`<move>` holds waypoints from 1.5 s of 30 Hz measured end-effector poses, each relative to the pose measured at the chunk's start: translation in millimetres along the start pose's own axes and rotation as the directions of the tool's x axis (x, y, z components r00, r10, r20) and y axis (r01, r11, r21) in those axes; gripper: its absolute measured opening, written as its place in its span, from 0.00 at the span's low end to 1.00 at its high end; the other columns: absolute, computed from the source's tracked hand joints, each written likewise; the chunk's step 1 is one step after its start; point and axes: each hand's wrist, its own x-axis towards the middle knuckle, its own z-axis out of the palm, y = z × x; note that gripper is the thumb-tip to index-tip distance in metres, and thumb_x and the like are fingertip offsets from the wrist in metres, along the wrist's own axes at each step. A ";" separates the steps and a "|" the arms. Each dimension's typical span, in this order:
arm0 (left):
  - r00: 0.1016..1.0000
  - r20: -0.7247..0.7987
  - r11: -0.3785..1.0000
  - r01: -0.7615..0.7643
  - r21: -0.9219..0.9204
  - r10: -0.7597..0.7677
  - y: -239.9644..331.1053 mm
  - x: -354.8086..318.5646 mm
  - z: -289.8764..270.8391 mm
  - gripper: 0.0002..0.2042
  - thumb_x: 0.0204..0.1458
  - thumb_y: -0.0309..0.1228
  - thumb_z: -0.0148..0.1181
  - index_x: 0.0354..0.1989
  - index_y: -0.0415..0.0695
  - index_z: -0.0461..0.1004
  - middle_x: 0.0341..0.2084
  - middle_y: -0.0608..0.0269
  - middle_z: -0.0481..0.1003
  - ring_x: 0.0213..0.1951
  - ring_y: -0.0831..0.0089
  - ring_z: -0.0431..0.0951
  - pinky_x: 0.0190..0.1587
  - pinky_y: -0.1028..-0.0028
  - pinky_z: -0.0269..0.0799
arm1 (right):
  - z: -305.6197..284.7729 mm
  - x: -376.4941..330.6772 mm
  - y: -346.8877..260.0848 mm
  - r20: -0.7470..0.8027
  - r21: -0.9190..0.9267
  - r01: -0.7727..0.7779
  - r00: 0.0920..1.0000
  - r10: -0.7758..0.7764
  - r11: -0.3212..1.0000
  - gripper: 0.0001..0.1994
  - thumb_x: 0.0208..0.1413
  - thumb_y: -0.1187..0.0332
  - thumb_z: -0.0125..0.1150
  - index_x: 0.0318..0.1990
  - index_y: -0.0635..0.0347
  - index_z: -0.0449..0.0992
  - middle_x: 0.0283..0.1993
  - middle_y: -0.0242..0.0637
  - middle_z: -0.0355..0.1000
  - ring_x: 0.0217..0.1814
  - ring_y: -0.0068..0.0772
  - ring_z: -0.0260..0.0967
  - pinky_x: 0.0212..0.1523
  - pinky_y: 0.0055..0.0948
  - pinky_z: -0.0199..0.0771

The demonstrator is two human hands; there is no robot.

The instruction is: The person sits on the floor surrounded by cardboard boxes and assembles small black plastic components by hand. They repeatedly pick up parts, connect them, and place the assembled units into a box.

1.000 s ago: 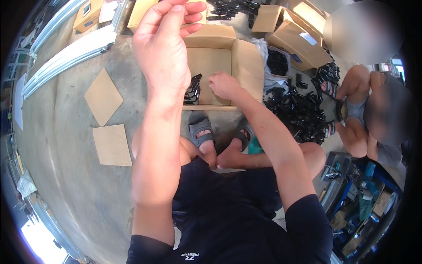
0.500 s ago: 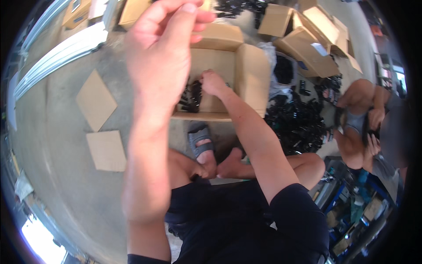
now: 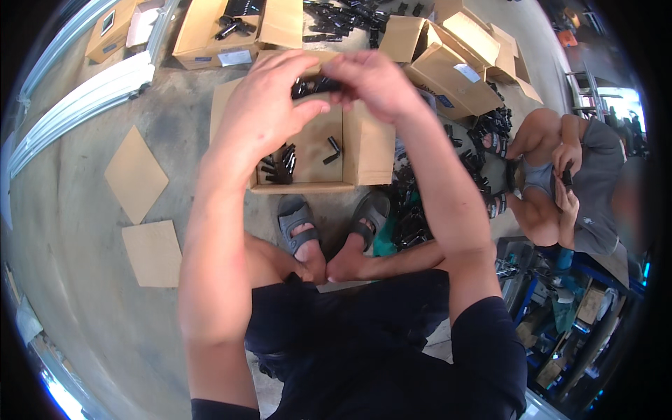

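Both hands are raised together over an open cardboard box point(image 3: 371, 150) on the concrete floor in front of my feet. My left hand point(image 3: 269, 105) and my right hand point(image 3: 374, 80) pinch the two ends of a small black part point(image 3: 316, 85) between them. Inside the box lie a cluster of similar black parts point(image 3: 280, 164) at the left and one loose black piece point(image 3: 332, 148) near the middle. My sandalled feet point(image 3: 329, 227) rest just below the box.
A heap of black parts point(image 3: 413, 210) lies right of the box. More open cardboard boxes point(image 3: 231, 31) point(image 3: 448, 63) stand beyond. Two flat cardboard sheets point(image 3: 136, 175) point(image 3: 152, 253) lie at left. Another person point(image 3: 567, 182) squats at right, holding a black part.
My right hand has come up out of the box with a black part and met my left hand, which has lowered from close to the camera. Both now grip the part.
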 end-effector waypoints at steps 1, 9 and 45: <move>0.998 0.026 0.998 0.050 -0.040 -0.049 7.7 3.4 -3.2 0.22 0.51 0.34 0.72 0.55 0.41 0.78 0.47 0.51 0.82 0.50 0.55 0.81 0.55 0.63 0.73 | -4.6 -9.3 -18.3 0.053 0.100 0.027 0.998 -0.032 0.995 0.13 0.65 0.63 0.65 0.39 0.67 0.81 0.30 0.37 0.79 0.25 0.23 0.74 0.23 0.22 0.74; 0.885 -0.081 0.689 0.296 -0.661 -0.458 12.5 19.8 -16.1 0.18 0.64 0.39 0.64 0.52 0.36 0.79 0.41 0.58 0.83 0.41 0.73 0.83 0.46 0.72 0.80 | -2.0 15.7 58.8 -0.153 -0.354 0.032 0.984 -0.091 0.935 0.20 0.69 0.52 0.56 0.42 0.62 0.81 0.36 0.39 0.79 0.40 0.33 0.78 0.42 0.37 0.79; 0.875 0.456 0.140 0.478 -0.867 -0.159 156.0 2.5 60.3 0.21 0.69 0.43 0.54 0.57 0.38 0.75 0.47 0.53 0.82 0.37 0.70 0.84 0.34 0.72 0.81 | -50.6 -203.7 42.8 -0.475 -0.076 0.623 0.663 -0.578 0.778 0.09 0.60 0.84 0.61 0.47 0.67 0.79 0.45 0.35 0.78 0.47 0.22 0.76 0.51 0.24 0.76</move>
